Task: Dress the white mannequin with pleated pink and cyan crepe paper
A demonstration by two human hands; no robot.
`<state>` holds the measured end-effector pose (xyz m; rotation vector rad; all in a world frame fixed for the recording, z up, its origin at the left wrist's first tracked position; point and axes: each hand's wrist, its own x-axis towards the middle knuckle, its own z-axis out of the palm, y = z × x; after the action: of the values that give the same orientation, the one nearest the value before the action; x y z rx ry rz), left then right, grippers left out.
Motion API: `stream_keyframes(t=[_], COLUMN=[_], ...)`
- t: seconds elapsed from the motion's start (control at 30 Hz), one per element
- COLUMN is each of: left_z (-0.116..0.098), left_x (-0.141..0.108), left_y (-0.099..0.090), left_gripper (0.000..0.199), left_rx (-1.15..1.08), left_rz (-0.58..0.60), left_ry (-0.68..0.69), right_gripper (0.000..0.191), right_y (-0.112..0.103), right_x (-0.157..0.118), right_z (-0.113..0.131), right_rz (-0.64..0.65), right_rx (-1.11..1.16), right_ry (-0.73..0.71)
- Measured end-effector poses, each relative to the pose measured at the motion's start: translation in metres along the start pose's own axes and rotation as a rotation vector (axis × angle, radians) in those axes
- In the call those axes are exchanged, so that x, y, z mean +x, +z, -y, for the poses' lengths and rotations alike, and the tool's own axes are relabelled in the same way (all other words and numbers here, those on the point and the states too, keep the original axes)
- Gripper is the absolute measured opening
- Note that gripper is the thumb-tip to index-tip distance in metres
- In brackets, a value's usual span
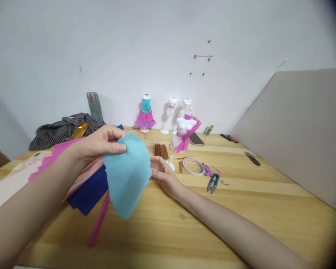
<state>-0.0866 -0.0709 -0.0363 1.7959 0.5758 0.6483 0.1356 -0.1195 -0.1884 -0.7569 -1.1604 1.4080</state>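
My left hand (105, 144) pinches the upper left edge of a light blue piece of crepe paper (128, 175), thumb in front, holding it up over the table. The sheet has wavy edges and narrows to a rounded tip at the bottom. At its right edge is my right hand (165, 175), fingers bent, the fingertips at the paper and partly hidden by it. Just behind that hand stands a small white dress form (183, 127) draped with magenta paper. A pleated brown paper piece (161, 151) lies close by.
Blue thread snips (213, 183), a roll of white tape (193, 166) and purple scraps (207, 170) lie at right. Further back are a phone (196, 139) and a dressed mannequin (145, 112). Dark blue paper (89, 190), striped cloth (58, 129) and a bottle (94, 105) are at left.
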Motion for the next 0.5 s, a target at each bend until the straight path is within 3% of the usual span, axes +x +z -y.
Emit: stream_keyframes(t=[0.1,0.3,0.5], left_z=[0.013,0.053,0.087], left_x=[0.002,0.017,0.025], left_y=[-0.008,-0.032,-0.049], left_gripper=[0.027,0.024,0.028], left_rx=[0.047,0.171,0.183], left_rz=[-0.026,-0.134,-0.246], left_ry=[-0.052,-0.170,-0.238], right_gripper=[0.056,0.038,0.057], right_y=[0.001,0.007,-0.004], right_x=[-0.001,-0.006,-0.003], right_z=[-0.002,0.000,0.001], right_rz=[0.060,0.121,0.102], right_rx=[0.094,0.135,0.191], right_ry=[0.091,0.149,0.334])
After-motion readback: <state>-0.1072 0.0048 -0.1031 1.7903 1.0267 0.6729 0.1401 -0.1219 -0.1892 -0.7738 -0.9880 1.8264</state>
